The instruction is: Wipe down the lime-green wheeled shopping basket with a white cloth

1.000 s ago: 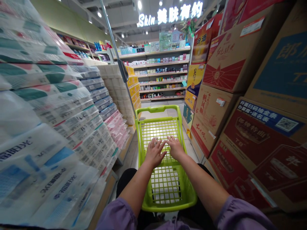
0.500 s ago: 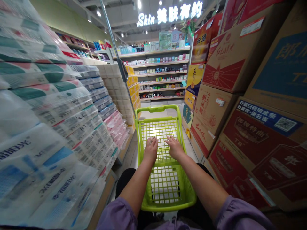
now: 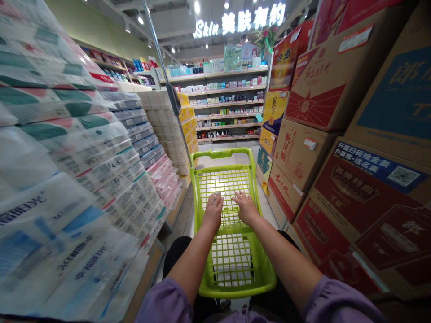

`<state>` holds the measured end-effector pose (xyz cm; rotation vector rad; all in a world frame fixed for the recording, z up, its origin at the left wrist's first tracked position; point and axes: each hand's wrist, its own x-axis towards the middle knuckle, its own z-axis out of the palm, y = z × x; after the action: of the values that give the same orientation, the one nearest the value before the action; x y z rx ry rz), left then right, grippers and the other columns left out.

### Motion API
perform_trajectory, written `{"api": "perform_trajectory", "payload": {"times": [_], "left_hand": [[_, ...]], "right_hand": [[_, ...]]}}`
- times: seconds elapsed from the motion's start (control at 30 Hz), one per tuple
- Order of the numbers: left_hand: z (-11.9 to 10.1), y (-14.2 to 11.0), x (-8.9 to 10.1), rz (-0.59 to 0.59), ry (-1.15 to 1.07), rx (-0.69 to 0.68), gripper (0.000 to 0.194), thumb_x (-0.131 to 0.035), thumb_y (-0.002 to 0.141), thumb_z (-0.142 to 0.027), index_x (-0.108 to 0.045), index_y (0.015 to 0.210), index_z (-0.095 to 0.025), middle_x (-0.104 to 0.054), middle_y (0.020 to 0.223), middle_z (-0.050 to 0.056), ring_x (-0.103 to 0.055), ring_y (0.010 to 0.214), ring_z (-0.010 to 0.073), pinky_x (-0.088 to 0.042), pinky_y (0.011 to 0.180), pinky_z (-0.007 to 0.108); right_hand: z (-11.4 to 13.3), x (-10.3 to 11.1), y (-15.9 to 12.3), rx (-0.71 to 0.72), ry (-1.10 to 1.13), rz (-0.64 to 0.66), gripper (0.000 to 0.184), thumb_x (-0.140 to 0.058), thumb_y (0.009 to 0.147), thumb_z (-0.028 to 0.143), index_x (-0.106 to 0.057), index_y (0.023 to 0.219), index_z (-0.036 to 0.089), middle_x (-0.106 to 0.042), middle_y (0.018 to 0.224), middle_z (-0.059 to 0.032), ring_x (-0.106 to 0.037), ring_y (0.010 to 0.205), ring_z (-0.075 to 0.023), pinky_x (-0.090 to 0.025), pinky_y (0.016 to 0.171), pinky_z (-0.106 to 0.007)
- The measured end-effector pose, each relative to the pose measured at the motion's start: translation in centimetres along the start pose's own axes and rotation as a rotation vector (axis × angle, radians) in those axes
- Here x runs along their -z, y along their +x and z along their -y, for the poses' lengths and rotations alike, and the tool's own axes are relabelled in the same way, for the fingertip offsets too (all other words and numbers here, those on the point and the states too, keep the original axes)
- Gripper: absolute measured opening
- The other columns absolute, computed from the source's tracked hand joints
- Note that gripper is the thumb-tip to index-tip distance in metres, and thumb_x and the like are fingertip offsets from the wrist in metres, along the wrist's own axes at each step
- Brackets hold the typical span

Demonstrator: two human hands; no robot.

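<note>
A bright green plastic shopping basket (image 3: pixel 239 294) with grid sides stands between my knees, its handle (image 3: pixel 221 154) at the far end. My left hand (image 3: pixel 213 212) is over the left part of the basket, palm down, fingers stretched forward, with something small and shiny on them. Opposite it, my right hand (image 3: pixel 247 210) hovers or rests over the right part, its fingers spread and angled inward. Both hands are apart from each other and hold nothing. Whether they touch the grid, I cannot tell. Inside the basket only the green mesh shows.
Plastic-wrapped paper packs (image 3: pixel 111 179) are piled high on my left. Printed cardboard cartons (image 3: pixel 310 89) stack up along the right. Ahead, shelves (image 3: pixel 232 103) hold many small products under a lit sign (image 3: pixel 252 19). A metal pole (image 3: pixel 157 40) rises at left of the basket.
</note>
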<state>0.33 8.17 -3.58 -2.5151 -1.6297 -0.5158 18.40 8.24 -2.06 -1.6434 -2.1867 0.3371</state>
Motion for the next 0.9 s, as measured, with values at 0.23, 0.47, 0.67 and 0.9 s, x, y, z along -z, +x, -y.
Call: {"api": "perform_trajectory", "payload": {"times": [0.23,0.47,0.67,0.9], "left_hand": [[0.2,-0.1,-0.7,-0.061,-0.037,-0.100,0.071,-0.043,0.074,0.009,-0.047,0.138,-0.021,-0.048,0.144,0.008,-0.022,0.144,0.0282,-0.041,0.109,0.052],[-0.9,-0.3,-0.9,-0.133,0.025,-0.248,0.048,-0.048,0.086,-0.012,-0.051,0.133,-0.018,-0.051,0.141,0.010,-0.025,0.143,0.0318,-0.033,0.112,0.057],[-0.8,-0.3,0.5,-0.173,0.080,0.038,0.045,-0.043,0.090,-0.018,-0.050,0.134,-0.023,-0.050,0.142,0.008,-0.035,0.137,0.0328,-0.033,0.110,0.058],[-1.0,-0.4,1.3,-0.040,0.058,-0.062,0.045,-0.045,0.090,-0.022,-0.052,0.134,-0.024,-0.047,0.145,0.004,-0.032,0.138,0.0338,-0.030,0.113,0.055]], "right_hand": [[-0.1,-0.1,0.0,0.007,-0.023,-0.008,0.075,-0.046,0.065,-0.012,-0.055,0.131,0.022,-0.037,0.151,-0.0074,-0.023,0.144,-0.0258,-0.019,0.116,-0.052],[0.0,0.0,0.0,0.010,-0.026,-0.001,0.073,-0.047,0.066,-0.011,-0.055,0.131,0.021,-0.036,0.152,-0.0080,-0.022,0.144,-0.0278,-0.019,0.116,-0.053],[0.1,0.1,-0.1,0.003,-0.003,-0.003,0.077,-0.044,0.064,-0.014,-0.054,0.132,0.021,-0.034,0.152,-0.0083,-0.021,0.144,-0.0248,-0.017,0.117,-0.052],[0.0,-0.1,0.0,0.003,0.010,-0.006,0.078,-0.044,0.064,-0.014,-0.054,0.132,0.023,-0.035,0.152,-0.0074,-0.020,0.145,-0.0244,-0.015,0.117,-0.053]]}}
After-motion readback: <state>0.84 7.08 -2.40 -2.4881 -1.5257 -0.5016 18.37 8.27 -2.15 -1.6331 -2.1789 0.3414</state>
